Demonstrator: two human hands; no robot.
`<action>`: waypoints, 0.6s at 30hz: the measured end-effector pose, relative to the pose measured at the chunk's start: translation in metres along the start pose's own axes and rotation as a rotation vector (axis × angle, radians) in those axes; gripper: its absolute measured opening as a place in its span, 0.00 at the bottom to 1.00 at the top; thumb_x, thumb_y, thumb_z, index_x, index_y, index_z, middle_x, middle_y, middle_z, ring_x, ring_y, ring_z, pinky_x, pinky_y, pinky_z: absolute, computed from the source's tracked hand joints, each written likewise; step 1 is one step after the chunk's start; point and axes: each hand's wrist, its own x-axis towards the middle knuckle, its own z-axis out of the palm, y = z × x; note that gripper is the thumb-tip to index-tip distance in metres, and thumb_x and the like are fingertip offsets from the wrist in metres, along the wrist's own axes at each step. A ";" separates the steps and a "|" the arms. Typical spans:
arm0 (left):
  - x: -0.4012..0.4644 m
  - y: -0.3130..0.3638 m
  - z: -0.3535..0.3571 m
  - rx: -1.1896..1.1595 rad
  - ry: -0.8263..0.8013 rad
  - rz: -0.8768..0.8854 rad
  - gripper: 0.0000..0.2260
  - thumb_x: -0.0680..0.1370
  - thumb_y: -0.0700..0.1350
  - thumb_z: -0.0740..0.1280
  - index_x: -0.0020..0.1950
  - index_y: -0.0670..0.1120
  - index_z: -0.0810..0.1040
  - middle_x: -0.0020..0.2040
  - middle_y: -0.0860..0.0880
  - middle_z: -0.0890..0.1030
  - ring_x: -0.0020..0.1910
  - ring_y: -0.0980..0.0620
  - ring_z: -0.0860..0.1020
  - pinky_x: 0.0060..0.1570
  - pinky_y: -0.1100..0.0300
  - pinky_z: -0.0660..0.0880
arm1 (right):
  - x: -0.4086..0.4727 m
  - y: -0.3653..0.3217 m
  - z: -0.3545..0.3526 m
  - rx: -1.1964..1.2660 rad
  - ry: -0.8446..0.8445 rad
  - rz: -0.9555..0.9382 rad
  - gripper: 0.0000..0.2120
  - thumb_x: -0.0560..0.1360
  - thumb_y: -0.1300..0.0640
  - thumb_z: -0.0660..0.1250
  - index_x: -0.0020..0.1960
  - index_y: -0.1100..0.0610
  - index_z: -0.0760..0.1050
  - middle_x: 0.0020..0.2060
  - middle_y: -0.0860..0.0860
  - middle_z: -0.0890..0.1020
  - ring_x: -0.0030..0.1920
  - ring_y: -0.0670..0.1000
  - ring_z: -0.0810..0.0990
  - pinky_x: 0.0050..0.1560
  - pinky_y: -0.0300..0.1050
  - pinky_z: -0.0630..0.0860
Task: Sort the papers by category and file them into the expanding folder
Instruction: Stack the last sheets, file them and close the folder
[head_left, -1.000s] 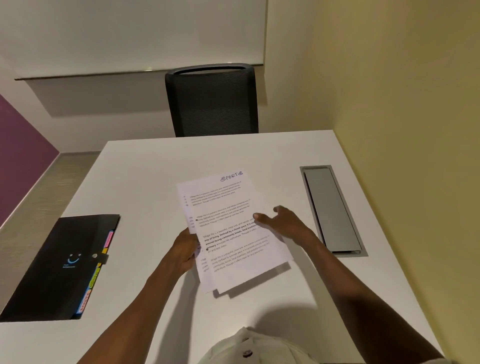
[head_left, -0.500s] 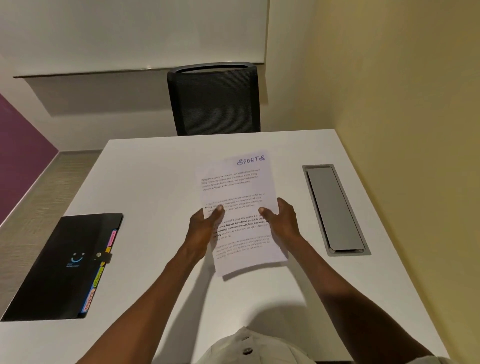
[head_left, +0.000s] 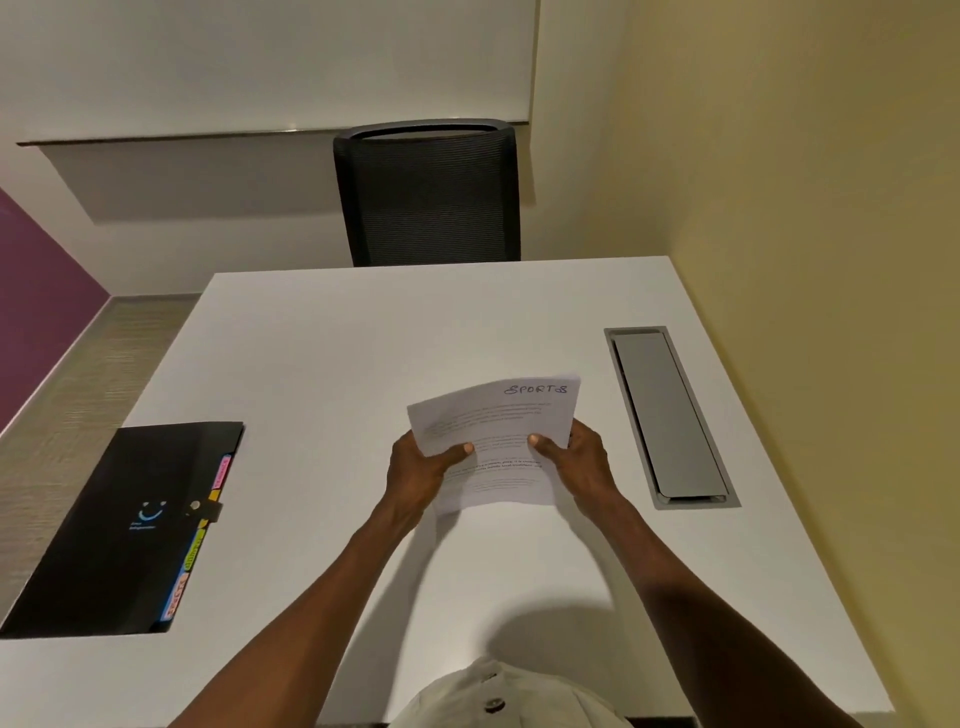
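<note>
Both hands grip a thin stack of white printed paper sheets (head_left: 498, 441), the top one marked "SPORTS" in blue handwriting at its far right corner. The left hand (head_left: 421, 467) clasps the stack's left edge, thumb laid over the printed face and fingers curled underneath, out of sight. The right hand (head_left: 576, 462) mirrors it on the right edge, thumb on top and pointing inward toward the left thumb. The sheets lie between the two hands, tilted so the far end rises away from the person, and they are lifted off the white rectangular table (head_left: 322, 353); the near end of the stack looks blurred.

Well to the left of the left hand, flat on the table near its left edge, lies a black plastic expanding folder (head_left: 114, 530) with a small blue smile mark on its cover. It is closed by a strap with a snap button, and pink, yellow, green and orange index tabs stick out along the side facing the hands. Just beyond the right hand, to its right, a grey metal cable hatch (head_left: 670, 421) is set into the tabletop. Far past both hands, a black mesh-backed office chair (head_left: 428, 192) stands against the table's far edge.
</note>
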 end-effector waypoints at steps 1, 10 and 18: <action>-0.002 0.000 0.002 -0.009 0.004 -0.006 0.17 0.68 0.41 0.80 0.54 0.48 0.81 0.48 0.52 0.85 0.47 0.55 0.83 0.41 0.65 0.78 | -0.001 0.000 0.000 0.018 -0.007 0.011 0.12 0.74 0.60 0.73 0.56 0.52 0.79 0.49 0.48 0.85 0.49 0.51 0.84 0.40 0.35 0.79; 0.002 -0.008 0.003 0.029 0.075 -0.023 0.16 0.68 0.43 0.80 0.54 0.48 0.82 0.49 0.51 0.85 0.49 0.51 0.83 0.50 0.54 0.79 | -0.004 0.003 0.001 -0.039 -0.022 0.015 0.12 0.74 0.59 0.73 0.56 0.51 0.78 0.48 0.45 0.84 0.47 0.46 0.83 0.40 0.33 0.77; -0.006 -0.008 0.002 -0.015 -0.031 -0.053 0.15 0.69 0.40 0.79 0.54 0.49 0.83 0.47 0.52 0.86 0.46 0.53 0.85 0.44 0.60 0.80 | -0.007 0.005 0.005 -0.075 -0.036 0.028 0.12 0.75 0.60 0.71 0.57 0.53 0.77 0.49 0.48 0.84 0.46 0.48 0.83 0.41 0.37 0.79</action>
